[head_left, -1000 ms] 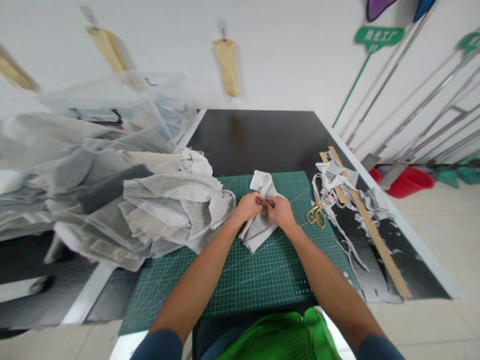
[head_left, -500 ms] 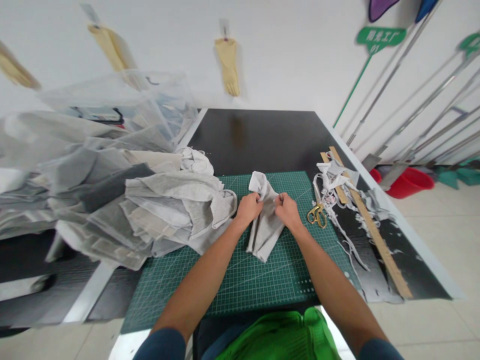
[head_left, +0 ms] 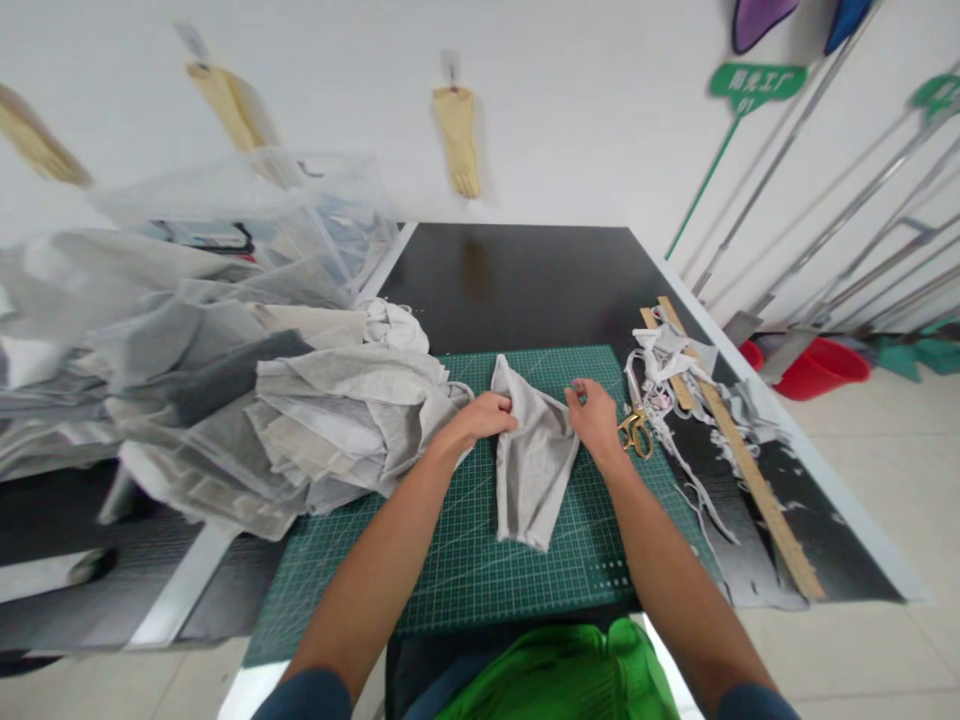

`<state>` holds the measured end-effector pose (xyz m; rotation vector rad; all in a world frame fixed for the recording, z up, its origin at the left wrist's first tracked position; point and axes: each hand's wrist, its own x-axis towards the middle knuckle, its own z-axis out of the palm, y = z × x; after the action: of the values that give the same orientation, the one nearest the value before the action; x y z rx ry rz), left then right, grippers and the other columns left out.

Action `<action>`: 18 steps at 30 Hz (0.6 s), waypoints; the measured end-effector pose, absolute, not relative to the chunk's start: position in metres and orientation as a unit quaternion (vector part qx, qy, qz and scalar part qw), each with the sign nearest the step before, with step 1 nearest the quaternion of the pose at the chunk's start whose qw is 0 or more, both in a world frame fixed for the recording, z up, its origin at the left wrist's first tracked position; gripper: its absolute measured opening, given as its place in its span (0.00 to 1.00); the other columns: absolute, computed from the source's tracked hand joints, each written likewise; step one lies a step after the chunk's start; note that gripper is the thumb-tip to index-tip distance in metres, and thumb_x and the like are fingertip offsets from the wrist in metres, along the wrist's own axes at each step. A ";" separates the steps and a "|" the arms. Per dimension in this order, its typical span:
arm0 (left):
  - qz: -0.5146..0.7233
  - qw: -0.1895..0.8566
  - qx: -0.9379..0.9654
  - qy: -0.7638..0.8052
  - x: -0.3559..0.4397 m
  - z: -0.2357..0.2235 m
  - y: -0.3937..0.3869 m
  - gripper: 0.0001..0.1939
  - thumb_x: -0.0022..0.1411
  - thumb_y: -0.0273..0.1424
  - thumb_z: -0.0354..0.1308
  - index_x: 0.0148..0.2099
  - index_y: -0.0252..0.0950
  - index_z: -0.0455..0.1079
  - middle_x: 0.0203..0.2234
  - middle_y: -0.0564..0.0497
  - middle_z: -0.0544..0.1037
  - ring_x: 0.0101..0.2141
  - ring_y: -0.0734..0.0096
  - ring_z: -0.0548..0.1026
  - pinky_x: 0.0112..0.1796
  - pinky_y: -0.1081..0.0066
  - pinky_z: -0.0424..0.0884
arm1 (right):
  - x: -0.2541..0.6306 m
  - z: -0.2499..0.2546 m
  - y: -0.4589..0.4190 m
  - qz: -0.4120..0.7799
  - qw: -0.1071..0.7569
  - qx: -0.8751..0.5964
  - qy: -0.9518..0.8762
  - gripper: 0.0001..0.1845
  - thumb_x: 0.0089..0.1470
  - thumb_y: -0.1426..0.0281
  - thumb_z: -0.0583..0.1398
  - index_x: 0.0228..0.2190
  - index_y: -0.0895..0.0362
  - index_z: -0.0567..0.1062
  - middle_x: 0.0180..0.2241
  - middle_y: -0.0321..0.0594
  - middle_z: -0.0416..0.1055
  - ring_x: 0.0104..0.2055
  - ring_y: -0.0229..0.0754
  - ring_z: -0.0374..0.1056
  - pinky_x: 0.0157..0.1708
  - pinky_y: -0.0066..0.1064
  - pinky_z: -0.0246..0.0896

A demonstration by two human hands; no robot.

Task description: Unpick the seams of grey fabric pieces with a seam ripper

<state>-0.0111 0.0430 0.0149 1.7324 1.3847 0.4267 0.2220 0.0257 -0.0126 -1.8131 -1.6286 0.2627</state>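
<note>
A light grey piece of fabric [head_left: 531, 465] lies partly spread on the green cutting mat [head_left: 450, 575], its upper left corner raised in a point. My left hand [head_left: 486, 415] pinches its left edge, the thumb on top and the other fingers mostly hidden. At the fabric's right edge is my right hand [head_left: 594, 415], its thumb and forefinger slightly apart with a small gap showing between the tips. Gold-handled scissors [head_left: 636, 432] rest just right of that hand, at the mat's edge.
A large heap of grey fabric pieces [head_left: 322, 400] covers the left side, before a clear plastic box [head_left: 330, 215]. Wooden rulers [head_left: 750, 470] and fabric scraps [head_left: 664, 360] lie along the right. Yellow gloves [head_left: 456, 140] hang on the wall; a red basin [head_left: 821, 367] stands on the floor.
The bunched fabric has been opened out wider and its lower end sits nearer to me. My hands have moved apart, and the right thumb and forefinger have separated.
</note>
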 end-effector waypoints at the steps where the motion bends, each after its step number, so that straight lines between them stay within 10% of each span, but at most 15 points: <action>1: 0.155 0.442 0.697 0.543 -0.013 0.017 0.042 0.06 0.47 0.29 0.63 0.22 0.35 0.70 0.16 0.55 0.69 0.20 0.73 0.67 0.22 0.73 0.57 | 0.215 -0.015 0.025 0.112 0.322 -0.683 -0.646 0.15 0.62 0.62 0.60 0.45 0.57 0.78 0.43 0.49 0.79 0.46 0.49 0.73 0.48 0.35 0.62; 18: -0.032 0.405 0.684 0.605 -0.020 0.037 0.038 0.19 0.49 0.45 0.69 0.18 0.37 0.71 0.15 0.44 0.74 0.22 0.61 0.75 0.27 0.67 0.66 | 0.236 -0.009 0.021 0.055 0.234 -0.752 -0.614 0.14 0.59 0.68 0.60 0.44 0.59 0.81 0.46 0.57 0.77 0.51 0.57 0.71 0.50 0.40 0.60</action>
<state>-0.0197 0.0384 0.0369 1.7265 1.5279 -0.0804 0.2355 0.0213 -0.0088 -2.0644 -1.6853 0.1498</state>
